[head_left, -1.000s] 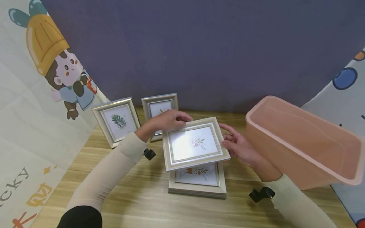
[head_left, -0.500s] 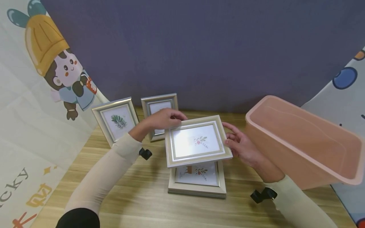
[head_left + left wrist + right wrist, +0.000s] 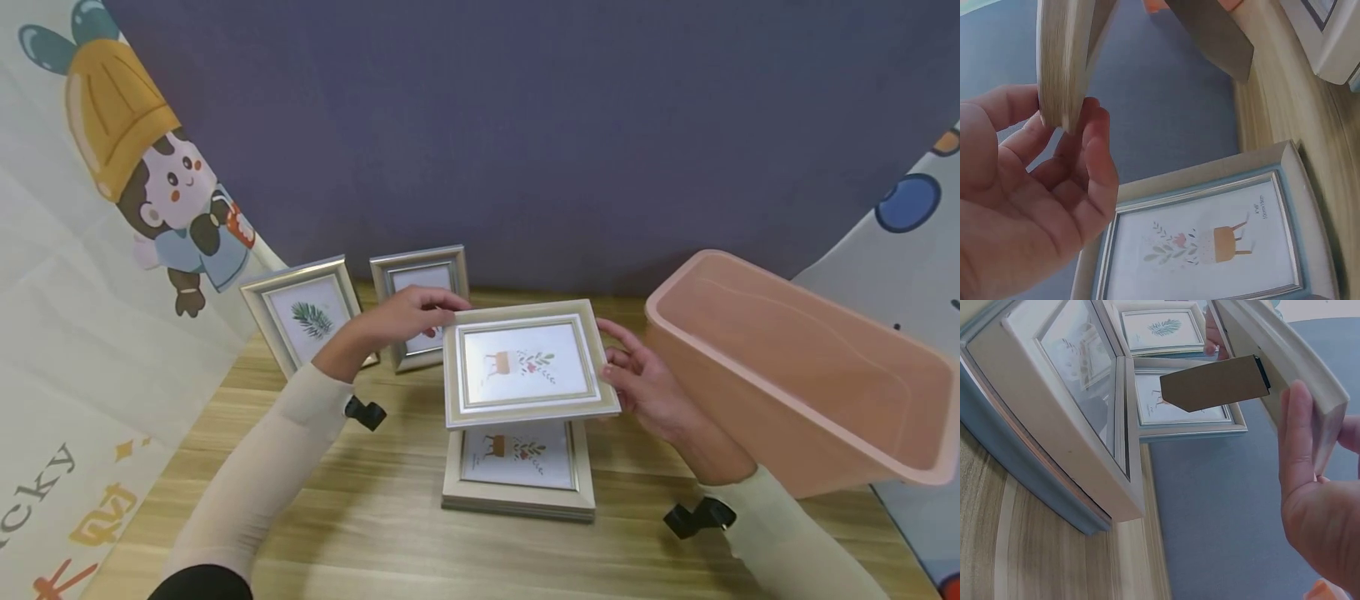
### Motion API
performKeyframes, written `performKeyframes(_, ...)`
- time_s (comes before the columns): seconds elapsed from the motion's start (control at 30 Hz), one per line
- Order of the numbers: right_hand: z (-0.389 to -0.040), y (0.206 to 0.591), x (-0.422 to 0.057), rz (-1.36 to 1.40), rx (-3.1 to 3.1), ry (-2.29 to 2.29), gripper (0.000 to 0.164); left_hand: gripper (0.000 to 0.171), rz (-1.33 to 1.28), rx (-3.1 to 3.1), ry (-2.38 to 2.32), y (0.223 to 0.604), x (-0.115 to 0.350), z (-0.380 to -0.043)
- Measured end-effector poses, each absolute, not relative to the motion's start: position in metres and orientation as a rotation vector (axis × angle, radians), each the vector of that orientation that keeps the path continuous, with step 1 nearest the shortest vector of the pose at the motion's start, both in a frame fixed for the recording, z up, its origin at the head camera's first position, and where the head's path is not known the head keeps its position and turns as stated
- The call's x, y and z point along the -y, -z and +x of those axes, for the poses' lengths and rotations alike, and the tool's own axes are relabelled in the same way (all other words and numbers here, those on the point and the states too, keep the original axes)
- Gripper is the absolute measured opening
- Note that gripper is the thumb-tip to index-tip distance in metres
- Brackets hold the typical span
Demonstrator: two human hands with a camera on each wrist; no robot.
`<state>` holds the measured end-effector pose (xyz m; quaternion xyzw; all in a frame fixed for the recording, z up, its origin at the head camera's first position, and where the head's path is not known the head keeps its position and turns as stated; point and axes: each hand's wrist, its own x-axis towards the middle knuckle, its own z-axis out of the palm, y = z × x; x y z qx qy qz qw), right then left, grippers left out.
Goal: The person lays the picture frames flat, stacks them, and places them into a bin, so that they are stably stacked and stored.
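Both hands hold a cream picture frame (image 3: 528,364) up over a stack of frames. My left hand (image 3: 408,321) pinches its upper left corner, thumb on one face and fingers behind, as the left wrist view shows. At its right edge, my right hand (image 3: 648,387) grips with the thumb in front and fingers on the back. A brown easel leg (image 3: 1219,384) sticks out from the frame's back in the right wrist view. Below lies the stack (image 3: 517,492), its top frame showing the same orange-and-floral print.
Two frames stand upright at the back left: one with a green leaf print (image 3: 313,319), the other, a smaller-looking frame (image 3: 408,361), partly behind my left hand. A pink plastic bin (image 3: 750,400) stands on the right of the wooden table (image 3: 360,533), before a dark blue backdrop (image 3: 562,150).
The held frame has shifted slightly right and up and turned a little more level, uncovering more of the stack. My left hand has slid left to the frame's corner; the right hand moved along rightward.
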<state>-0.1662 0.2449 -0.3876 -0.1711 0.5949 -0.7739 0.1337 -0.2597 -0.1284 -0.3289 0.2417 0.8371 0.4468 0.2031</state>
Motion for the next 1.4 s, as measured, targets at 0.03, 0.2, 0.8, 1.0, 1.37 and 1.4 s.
performKeyframes(0.03, -0.166, 0.387, -0.245, -0.494, -1.726, 2.247, 0.062, 0.033, 0.672, -2.322, -1.264, 0.330, 0.130, -0.260)
performKeyframes(0.2, -0.163, 0.386, -0.245, -0.506, -1.719, 2.265, 0.061, 0.036, 0.632, -2.211, -1.373, 0.337, 0.134, -0.259)
performKeyframes(0.8, -0.159, 0.387, -0.245, -0.532, -1.624, 2.330, 0.061, 0.061, 0.463, -1.818, -1.687, 0.360, 0.127, -0.245)
performKeyframes(1.0, -0.157, 0.387, -0.243, -0.534, -1.592, 2.355, 0.060, 0.069, 0.475, -1.734, -1.722, 0.367, 0.125, -0.244)
performKeyframes(1.37, -0.157, 0.390, -0.243, -0.563, -1.545, 2.367, 0.058, 0.077, 0.520, -1.668, -1.774, 0.374, 0.120, -0.242)
performKeyframes(1.4, -0.157, 0.391, -0.243, -0.564, -1.543, 2.365, 0.058, 0.078, 0.518, -1.672, -1.770, 0.375, 0.120, -0.243)
